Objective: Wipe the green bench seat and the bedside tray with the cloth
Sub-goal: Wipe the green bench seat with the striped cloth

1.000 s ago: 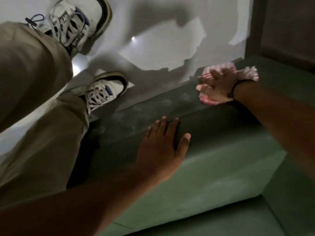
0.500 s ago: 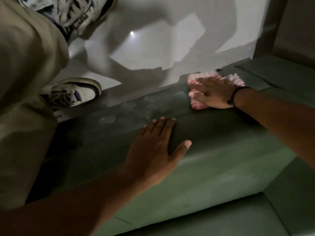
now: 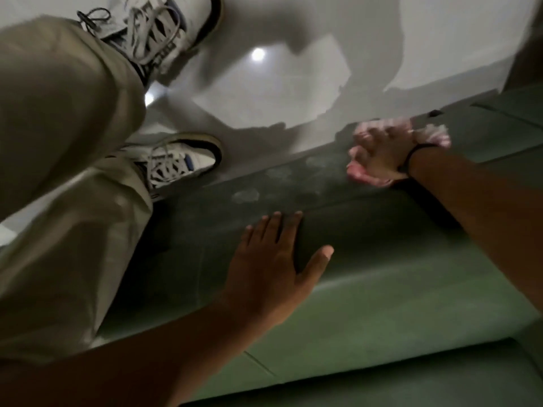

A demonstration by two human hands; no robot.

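The cloth point(image 3: 367, 177), pink and white, lies on the front edge of the green bench point(image 3: 411, 289), at its far right part. The right hand point(image 3: 382, 154) presses on the cloth from above with the fingers spread a little; the cloth shows under the palm and behind the wrist. The picture is blurred there, so I cannot tell if the fingers grip the cloth or only push it. A dark band point(image 3: 417, 151) is around the right wrist. The left hand point(image 3: 273, 268) rests flat and open on the bench, holding nothing, thumb apart from the fingers. Pale smears point(image 3: 246, 196) mark the bench front. Beyond the bench are two white sneakers point(image 3: 182, 163) and beige trousers point(image 3: 58, 171) on a pale floor point(image 3: 293, 92).
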